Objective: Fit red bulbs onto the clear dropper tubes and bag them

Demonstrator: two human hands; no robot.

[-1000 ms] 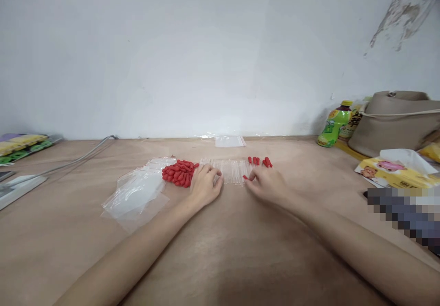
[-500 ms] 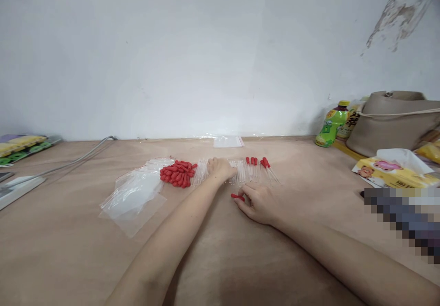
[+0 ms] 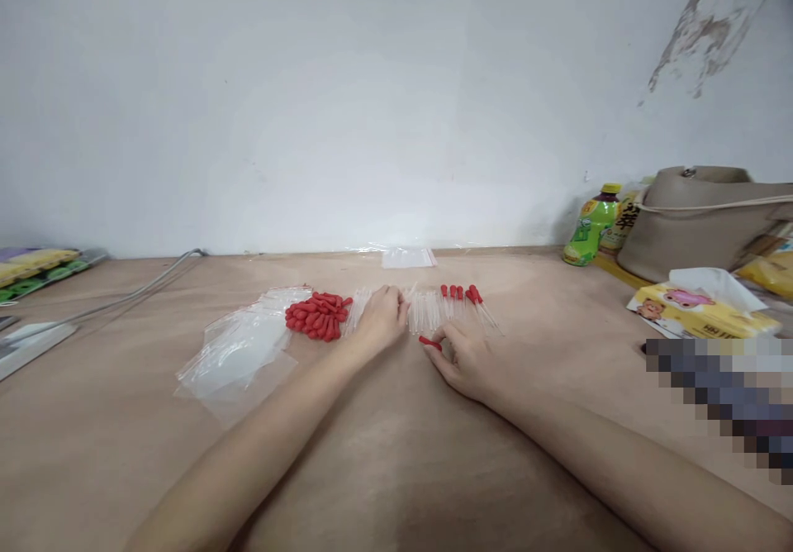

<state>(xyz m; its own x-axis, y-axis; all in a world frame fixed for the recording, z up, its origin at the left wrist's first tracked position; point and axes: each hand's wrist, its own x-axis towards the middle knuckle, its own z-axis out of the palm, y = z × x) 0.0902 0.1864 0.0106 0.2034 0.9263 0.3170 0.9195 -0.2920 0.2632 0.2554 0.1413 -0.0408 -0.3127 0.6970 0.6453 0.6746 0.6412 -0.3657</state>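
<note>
My right hand (image 3: 466, 360) has a red rubber dropper bulb (image 3: 429, 342) pinched between thumb and fingers, its narrow end pointing left, just above the table. My left hand (image 3: 385, 317) is closed over the row of clear dropper tubes (image 3: 424, 312); a thin clear tube (image 3: 410, 291) pokes out past its fingertips. Left of that row lies a heap of red bulbs (image 3: 317, 317). At the row's right end, several tubes carry red bulbs (image 3: 457, 292) on their far ends. My fingers partly hide the middle of the row.
Clear zip bags (image 3: 239, 358) lie spread at the left, and a white packet (image 3: 409, 258) is by the wall. A grey cable (image 3: 149, 287) crosses the far left. On the right stand a green drink bottle (image 3: 591, 226), a taupe bag (image 3: 687, 230) and a yellow tissue pack (image 3: 694, 308).
My left hand has drawn back toward me from the tube row, and a tube now shows at its fingertips. My right hand keeps the red bulb, slightly raised and turned.
</note>
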